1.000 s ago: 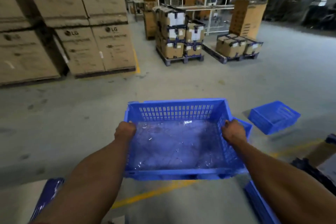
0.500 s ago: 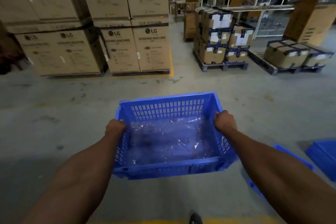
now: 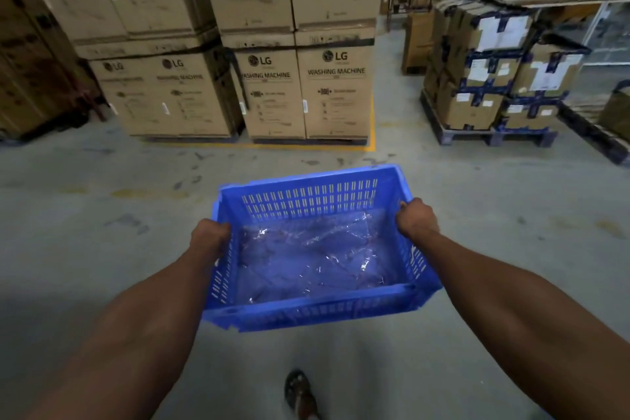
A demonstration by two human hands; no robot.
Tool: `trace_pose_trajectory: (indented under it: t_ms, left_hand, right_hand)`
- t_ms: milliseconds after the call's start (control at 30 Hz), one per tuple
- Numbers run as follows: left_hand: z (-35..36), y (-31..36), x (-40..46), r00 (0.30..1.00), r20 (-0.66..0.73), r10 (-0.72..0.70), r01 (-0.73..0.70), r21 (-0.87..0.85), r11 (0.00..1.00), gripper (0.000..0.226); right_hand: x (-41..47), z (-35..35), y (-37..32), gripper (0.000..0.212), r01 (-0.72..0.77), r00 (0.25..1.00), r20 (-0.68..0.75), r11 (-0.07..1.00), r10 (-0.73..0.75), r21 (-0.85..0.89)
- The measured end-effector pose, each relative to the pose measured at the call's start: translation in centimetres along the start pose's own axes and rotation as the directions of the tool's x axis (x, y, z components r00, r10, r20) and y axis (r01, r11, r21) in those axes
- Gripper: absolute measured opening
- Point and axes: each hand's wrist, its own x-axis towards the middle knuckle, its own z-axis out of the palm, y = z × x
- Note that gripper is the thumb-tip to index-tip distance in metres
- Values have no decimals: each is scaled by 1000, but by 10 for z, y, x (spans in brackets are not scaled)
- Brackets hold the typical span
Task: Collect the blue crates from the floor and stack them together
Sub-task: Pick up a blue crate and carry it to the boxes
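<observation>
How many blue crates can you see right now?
1. The blue crate is held off the floor in front of the person, left hand gripping its left rim and right hand its right rim. Others may lie outside the view.

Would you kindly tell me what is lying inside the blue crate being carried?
Inside the blue slotted plastic crate lies only a crumpled clear plastic sheet over its floor. Whether anything lies beneath the sheet cannot be seen. The left hand and right hand hold the side rims.
</observation>
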Motion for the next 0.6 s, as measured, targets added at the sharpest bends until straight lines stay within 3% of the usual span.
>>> trace_pose_trajectory:
  t_ms: [133, 300, 467, 600]
  left_hand:
    - [17, 41, 97, 1000, 5, 12, -11, -104, 994, 24]
    - [45, 54, 278, 996, 74, -43, 55, -170, 984, 44]
    - [59, 99, 384, 997, 42, -67, 70, -77, 995, 37]
    - [89, 153, 444, 998, 25, -58, 58, 6, 998, 44]
  right_hand:
    - [85, 45, -56, 38, 9, 1000, 8, 1000, -9, 3]
    - [174, 102, -121, 41, -50, 999, 4, 999, 49, 16]
    - [244, 150, -179, 41, -128, 992, 10, 991, 127, 25]
    - [323, 192, -220, 37, -192, 981, 38, 981, 191, 11]
